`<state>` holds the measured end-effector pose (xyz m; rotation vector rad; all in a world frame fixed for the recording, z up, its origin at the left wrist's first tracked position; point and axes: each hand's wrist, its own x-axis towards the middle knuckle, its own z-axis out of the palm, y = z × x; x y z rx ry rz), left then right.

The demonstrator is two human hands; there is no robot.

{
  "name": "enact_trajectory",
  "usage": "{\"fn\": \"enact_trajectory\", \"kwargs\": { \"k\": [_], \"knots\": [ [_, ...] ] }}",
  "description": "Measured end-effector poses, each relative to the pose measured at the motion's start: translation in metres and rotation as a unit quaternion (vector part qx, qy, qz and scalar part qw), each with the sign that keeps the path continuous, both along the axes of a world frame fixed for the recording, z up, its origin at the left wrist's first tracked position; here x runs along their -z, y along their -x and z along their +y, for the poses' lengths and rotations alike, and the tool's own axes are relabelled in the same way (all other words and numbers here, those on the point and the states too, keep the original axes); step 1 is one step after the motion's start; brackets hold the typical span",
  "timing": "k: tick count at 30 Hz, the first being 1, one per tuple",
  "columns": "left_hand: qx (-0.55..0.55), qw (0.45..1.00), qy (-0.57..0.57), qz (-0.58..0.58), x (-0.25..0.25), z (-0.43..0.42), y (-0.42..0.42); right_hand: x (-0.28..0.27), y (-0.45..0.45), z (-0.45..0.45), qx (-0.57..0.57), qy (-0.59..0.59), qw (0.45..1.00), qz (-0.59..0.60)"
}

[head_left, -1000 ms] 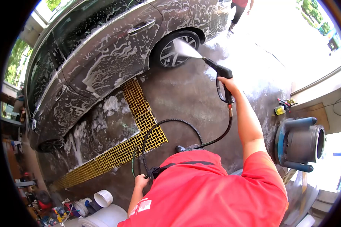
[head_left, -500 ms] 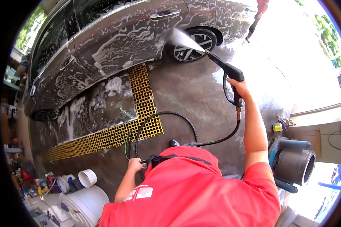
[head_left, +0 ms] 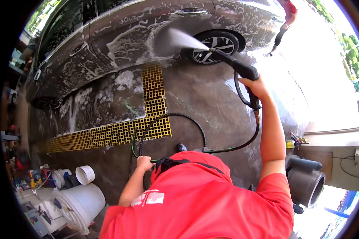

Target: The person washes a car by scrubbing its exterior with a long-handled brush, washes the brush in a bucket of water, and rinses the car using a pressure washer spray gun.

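Observation:
My right hand (head_left: 258, 87) is wrapped round the grip of a black pressure washer gun (head_left: 245, 71). White spray (head_left: 181, 38) fans from its nozzle onto the lower rear door of a dark car (head_left: 123, 46), which is streaked with foam. The nozzle overlaps the car's rear wheel (head_left: 231, 43) in view. From the bottom of the grip a black hose (head_left: 201, 127) loops across in front of me. My left hand (head_left: 144, 163), low and near my waist, is closed on a green-striped part of this hose.
Yellow floor grating (head_left: 107, 134) runs beside the car on wet, foamy ground. White buckets and a large white bin (head_left: 83, 201) stand at lower left. A dark cylindrical machine (head_left: 305, 185) is at right. Another person in red (head_left: 290, 14) is beyond the car's rear.
The spray has shifted left and slightly down along the rear door, leaving less foam there. The view has moved a little, and my left hand still grips the hose.

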<state>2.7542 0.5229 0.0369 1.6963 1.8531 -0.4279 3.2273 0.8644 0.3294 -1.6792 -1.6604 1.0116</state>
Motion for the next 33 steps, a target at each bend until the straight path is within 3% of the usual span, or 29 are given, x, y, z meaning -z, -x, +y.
{"fn": "enact_trajectory", "kwargs": {
  "k": [5, 11, 16, 19, 21, 23, 27, 33],
  "knots": [
    [-0.03, 0.999, 0.013, -0.013, 0.004, -0.002, -0.001, -0.015, -0.01, 0.039, 0.071, -0.037, 0.996, 0.048],
    [-0.022, 0.999, 0.004, -0.023, 0.007, 0.008, -0.018, -0.052, 0.022, 0.028, -0.077, -0.013, 0.993, 0.091],
    [-0.015, 0.999, 0.024, -0.019, 0.0, 0.025, -0.02, -0.056, 0.032, 0.029, -0.046, -0.057, 0.997, -0.007],
    [0.007, 0.999, 0.043, -0.014, 0.001, 0.028, -0.021, -0.077, 0.047, 0.016, -0.109, -0.039, 0.992, 0.046],
    [0.023, 1.0, -0.013, -0.004, 0.004, 0.027, -0.023, -0.083, 0.052, 0.011, -0.104, -0.043, 0.993, 0.046],
    [0.007, 1.0, 0.007, -0.006, 0.001, 0.027, -0.021, -0.089, 0.055, 0.007, -0.043, -0.093, 0.995, 0.011],
    [0.028, 1.0, 0.003, -0.011, -0.006, 0.029, -0.02, -0.109, 0.056, 0.008, -0.098, -0.028, 0.993, 0.067],
    [0.015, 0.999, -0.019, -0.036, -0.007, 0.033, -0.032, -0.135, 0.05, 0.028, -0.039, -0.076, 0.994, 0.063]
  ]
}}
